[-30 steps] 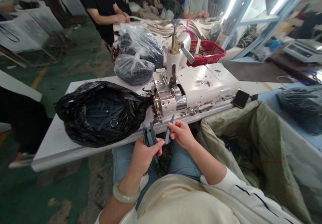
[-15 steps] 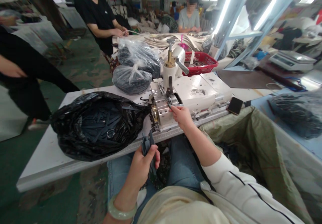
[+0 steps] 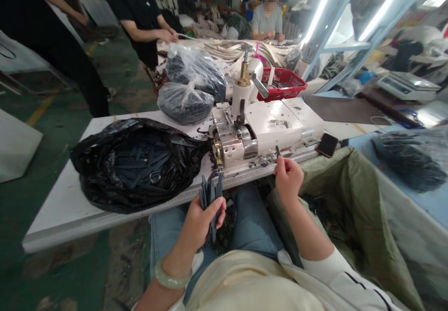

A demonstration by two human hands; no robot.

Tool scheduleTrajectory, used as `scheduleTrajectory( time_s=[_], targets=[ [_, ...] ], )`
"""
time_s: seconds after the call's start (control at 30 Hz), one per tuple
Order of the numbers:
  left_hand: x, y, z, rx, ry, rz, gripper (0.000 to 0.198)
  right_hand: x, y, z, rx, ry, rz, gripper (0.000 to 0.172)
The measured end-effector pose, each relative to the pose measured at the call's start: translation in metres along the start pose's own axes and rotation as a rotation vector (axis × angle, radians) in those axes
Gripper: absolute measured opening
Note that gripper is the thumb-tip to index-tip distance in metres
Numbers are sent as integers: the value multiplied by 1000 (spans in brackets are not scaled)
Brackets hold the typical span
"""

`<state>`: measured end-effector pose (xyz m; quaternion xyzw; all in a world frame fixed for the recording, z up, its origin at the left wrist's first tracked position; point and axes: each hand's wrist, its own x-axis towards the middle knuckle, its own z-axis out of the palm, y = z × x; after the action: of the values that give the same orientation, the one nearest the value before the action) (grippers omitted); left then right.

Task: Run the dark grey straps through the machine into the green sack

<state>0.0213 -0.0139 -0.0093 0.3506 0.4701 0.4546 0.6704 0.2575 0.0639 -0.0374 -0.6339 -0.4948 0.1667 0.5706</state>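
My left hand (image 3: 206, 213) is closed round a bundle of dark grey strips (image 3: 210, 190), which stand up out of the fist above my lap. Between the thumb and fingers of my right hand (image 3: 289, 178) is one short dark strip (image 3: 277, 151), its tip pointing up, in front of the machine's edge. The white machine (image 3: 280, 129) has a metal roller head (image 3: 233, 148) and a brass-collared post (image 3: 244, 80); neither hand touches it. To the left, a black plastic bag (image 3: 91, 180) lies wide with many similar strips (image 3: 140, 162) inside.
Tied clear bags (image 3: 187, 103) of dark pieces stand behind the black bag. A phone (image 3: 327, 145) lies at the table's right end, above a green sack (image 3: 364, 194). A red basket (image 3: 287, 85) sits behind the machine. Several people work or stand beyond the table.
My right hand has moved right and towards me, away from the roller head, with a strip in its fingers. My left hand keeps its bundle. The person at far left has shifted.
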Motion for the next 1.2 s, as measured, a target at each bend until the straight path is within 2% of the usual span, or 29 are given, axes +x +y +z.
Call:
scheduleTrajectory(
  time_s=[0.07,0.17,0.27,0.37,0.5,0.57,0.63,0.73,0.83,0.93,1.03,1.2],
  targets=[
    [1,-2,3,1,-29,19,23,-15,2,-16,-219,-22,-327,23],
    [1,-3,7,15,-60,30,23,-31,1,-24,-313,-126,-690,21],
    [-3,0,9,25,-70,28,26,-36,0,-23,-313,-142,-833,30],
    [-6,1,7,-12,-70,31,30,-39,-1,-23,-318,-166,-814,30],
    [-8,-1,5,-61,-43,31,25,-44,-7,-22,-221,-235,-684,25],
    [-7,-2,5,-57,-26,21,22,-42,-14,-14,-119,-254,-539,20],
    [-7,-2,5,-49,12,22,20,-36,-24,-1,20,-324,-277,18],
    [-7,-2,5,-62,57,40,19,-15,-40,28,340,-489,208,29],
    [-8,0,4,-79,51,53,20,11,-49,55,607,-589,506,30],
    [-10,3,2,-94,83,62,20,29,-51,72,686,-599,616,27],
    [-12,4,-2,-117,116,61,21,36,-50,81,699,-588,654,25],
    [-10,1,-5,-147,91,62,21,41,-51,90,703,-529,702,27]
  ],
)
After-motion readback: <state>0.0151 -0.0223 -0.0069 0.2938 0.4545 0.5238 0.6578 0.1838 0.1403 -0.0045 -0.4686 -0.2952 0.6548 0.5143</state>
